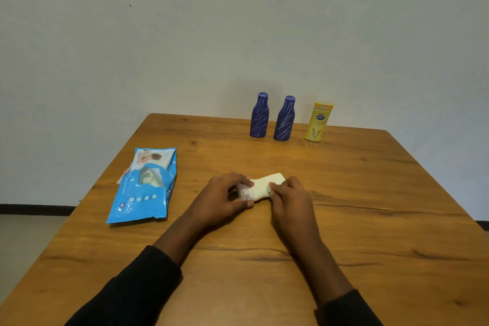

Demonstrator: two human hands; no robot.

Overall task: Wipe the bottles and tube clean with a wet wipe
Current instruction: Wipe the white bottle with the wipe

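My left hand [225, 197] grips the pale end of a small tube [244, 191] lying on the wooden table [370, 206] in the middle. A cream wet wipe [267, 185] is wrapped around the rest of the tube, and my right hand [289, 197] pinches that wipe from the right. Two dark blue bottles [259, 116] [285, 119] with whitish streaks stand upright at the far edge. A yellow bottle [318, 122] stands upright just right of them.
A blue wet-wipe pack [144, 188] lies flat on the left side of the table, its flap open with a wipe showing. A plain wall rises behind the table's far edge. The floor shows at the far left.
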